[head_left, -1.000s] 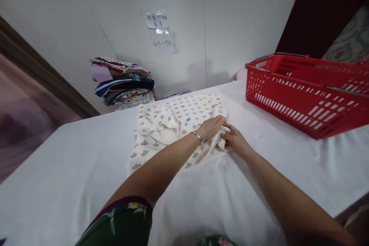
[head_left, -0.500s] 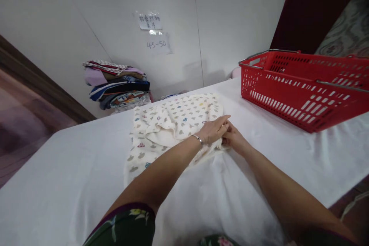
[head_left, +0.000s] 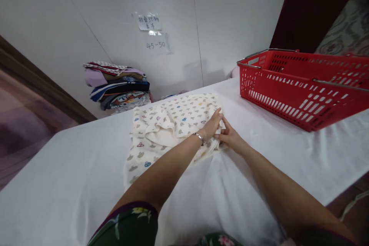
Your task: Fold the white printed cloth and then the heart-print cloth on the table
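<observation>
A cream cloth with grey, blue and red mushroom prints lies partly folded on the white-covered table, with a raised fold near its middle. My left hand, with a silver bracelet at the wrist, rests on the cloth's right edge, its fingers pressed together; whether they pinch fabric is hidden. Just right of it, my right hand touches the same edge with thumb and fingers spread apart. The two hands' fingertips nearly meet.
A red basket with metal handles stands at the right of the white table. Behind the table's far edge at left is a stack of folded clothes. Paper signs hang on the wall.
My left hand has shifted slightly left and its fingers point more upward. The fingers of my right hand have spread apart. The cloth looks nearly the same.
</observation>
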Tool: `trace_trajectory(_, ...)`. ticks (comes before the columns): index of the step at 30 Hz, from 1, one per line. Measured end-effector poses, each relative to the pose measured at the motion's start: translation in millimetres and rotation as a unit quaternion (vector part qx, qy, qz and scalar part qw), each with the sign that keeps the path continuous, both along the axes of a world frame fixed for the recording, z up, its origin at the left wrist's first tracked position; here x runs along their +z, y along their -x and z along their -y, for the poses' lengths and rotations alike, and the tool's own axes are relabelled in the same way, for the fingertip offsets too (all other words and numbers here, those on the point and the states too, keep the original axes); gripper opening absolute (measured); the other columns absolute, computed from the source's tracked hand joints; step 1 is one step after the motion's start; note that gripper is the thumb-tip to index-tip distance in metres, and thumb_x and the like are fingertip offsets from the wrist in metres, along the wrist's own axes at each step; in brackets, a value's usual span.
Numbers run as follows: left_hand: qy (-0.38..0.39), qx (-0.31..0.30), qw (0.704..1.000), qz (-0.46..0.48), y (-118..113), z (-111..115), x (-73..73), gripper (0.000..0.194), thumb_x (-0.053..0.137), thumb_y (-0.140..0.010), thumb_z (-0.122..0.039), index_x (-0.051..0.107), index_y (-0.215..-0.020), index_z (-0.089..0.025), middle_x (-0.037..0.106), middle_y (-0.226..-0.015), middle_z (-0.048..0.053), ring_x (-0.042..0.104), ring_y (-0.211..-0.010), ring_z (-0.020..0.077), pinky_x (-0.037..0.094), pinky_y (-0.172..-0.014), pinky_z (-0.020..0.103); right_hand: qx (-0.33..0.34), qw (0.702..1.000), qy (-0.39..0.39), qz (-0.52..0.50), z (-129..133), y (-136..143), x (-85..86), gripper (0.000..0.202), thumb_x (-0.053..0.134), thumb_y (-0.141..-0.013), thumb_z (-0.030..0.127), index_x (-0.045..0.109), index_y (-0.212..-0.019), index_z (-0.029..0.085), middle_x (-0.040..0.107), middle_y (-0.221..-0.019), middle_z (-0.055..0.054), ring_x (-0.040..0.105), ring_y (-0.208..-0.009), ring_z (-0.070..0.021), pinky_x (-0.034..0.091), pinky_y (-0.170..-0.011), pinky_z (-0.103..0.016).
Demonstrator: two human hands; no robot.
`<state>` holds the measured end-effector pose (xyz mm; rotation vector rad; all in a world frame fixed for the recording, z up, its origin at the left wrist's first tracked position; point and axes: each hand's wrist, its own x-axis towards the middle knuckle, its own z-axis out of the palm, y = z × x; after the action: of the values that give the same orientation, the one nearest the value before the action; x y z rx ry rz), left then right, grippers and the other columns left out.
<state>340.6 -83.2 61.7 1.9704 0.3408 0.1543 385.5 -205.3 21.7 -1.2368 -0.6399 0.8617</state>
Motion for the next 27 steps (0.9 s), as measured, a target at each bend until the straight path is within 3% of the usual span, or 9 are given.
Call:
trace_trajectory(3, 0.027, -0.007, 1.000, 0.002, -2, 3, 2.9, 0.058, 0.019, -0.091, -0.049, 0.016, -0.143, -0.024, 0.041, -0.137, 0.008, 0.056, -0.080, 0.0112, 0.046, -0.080, 0.028, -0.017, 1.000, 0.011, 0.010, -2, 1, -2.8, 0.107, 0.075, -0.060, 0.027, 0.009, -0.144, 0.035, 0.051, -0.061, 0.010, 0.051, -0.047, -0.0106, 0.040, -0.042, -0.021)
trace_trajectory(7, 0.029, -0.014, 0.999, 0.004, -2, 2, 7.8, 0.056, 0.019, -0.090, -0.050, 0.024, -0.140, -0.024, 0.040, -0.139, 0.007, 0.056, -0.082, 0.0114, 0.047, -0.079, 0.028, -0.027, 1.000, 0.009, -0.010, -4, 3, -4.2, 0.104, 0.073, -0.062, 0.027, 0.009, -0.144, 0.034, 0.055, -0.062, 0.009, 0.052, -0.047, -0.0116, 0.042, -0.043, -0.023)
trace_trajectory(10, -0.031, -0.002, 0.999, 0.033, 3, -6, 14.5, 0.052, 0.025, -0.090, -0.049, 0.041, -0.131, -0.021, 0.043, -0.137, 0.007, 0.056, -0.092, 0.0134, 0.045, -0.084, 0.028, -0.032, 0.999, 0.004, -0.032, -4, 3, -4.4, 0.105, 0.071, -0.063, 0.025, 0.008, -0.145, 0.030, 0.057, -0.063, 0.008, 0.053, -0.049, -0.0122, 0.043, -0.045, -0.023)
trace_trajectory(13, -0.087, 0.045, 0.993, 0.060, 24, -22, 23.8, 0.047, 0.030, -0.090, -0.048, 0.052, -0.119, -0.019, 0.053, -0.126, 0.007, 0.057, -0.092, 0.0138, 0.045, -0.085, 0.027, -0.044, 0.998, 0.012, -0.039, -3, 1, -3.4, 0.105, 0.071, -0.062, 0.023, 0.007, -0.146, 0.027, 0.055, -0.057, 0.009, 0.049, -0.045, -0.0106, 0.038, -0.043, -0.021)
trace_trajectory(16, -0.161, 0.075, 0.983, 0.039, 71, -41, 30.7, 0.043, 0.035, -0.088, -0.050, 0.058, -0.111, -0.021, 0.062, -0.109, 0.004, 0.058, -0.084, 0.0142, 0.047, -0.077, 0.027, -0.078, 0.996, 0.016, -0.044, -1, -1, -0.9, 0.102, 0.072, -0.060, 0.023, 0.015, -0.145, 0.024, 0.050, -0.052, 0.010, 0.044, -0.042, -0.0089, 0.034, -0.040, -0.019)
trace_trajectory(19, -0.269, 0.074, 0.960, 0.004, 143, -53, 28.4, 0.038, 0.043, -0.085, -0.049, 0.060, -0.106, -0.023, 0.064, -0.100, 0.003, 0.059, -0.085, 0.0162, 0.047, -0.078, 0.029, -0.103, 0.992, 0.014, -0.069, 1, 0, 3.5, 0.100, 0.073, -0.059, 0.024, 0.020, -0.144, 0.023, 0.051, -0.052, 0.009, 0.046, -0.043, -0.0098, 0.035, -0.040, -0.019)
trace_trajectory(23, -0.388, 0.130, 0.911, -0.049, 244, -50, 6.7, 0.048, 0.055, -0.078, -0.044, 0.051, -0.122, -0.025, 0.056, -0.122, 0.007, 0.050, -0.113, 0.0248, 0.038, -0.098, 0.041, -0.132, 0.987, 0.007, -0.093, 1, -3, 11.1, 0.095, 0.074, -0.058, 0.023, 0.027, -0.141, 0.022, 0.054, -0.055, 0.007, 0.049, -0.044, -0.0115, 0.037, -0.039, -0.020)
trace_trajectory(27, -0.463, 0.198, 0.857, -0.113, 305, -36, -20.8, 0.062, 0.060, -0.074, -0.037, 0.040, -0.132, -0.025, 0.044, -0.137, 0.009, 0.037, -0.127, 0.0282, 0.026, -0.106, 0.047, -0.141, 0.984, -0.024, -0.101, -3, -10, 21.5, 0.089, 0.075, -0.054, 0.017, 0.036, -0.134, 0.023, 0.060, -0.064, 0.004, 0.055, -0.052, -0.0122, 0.045, -0.045, -0.022)
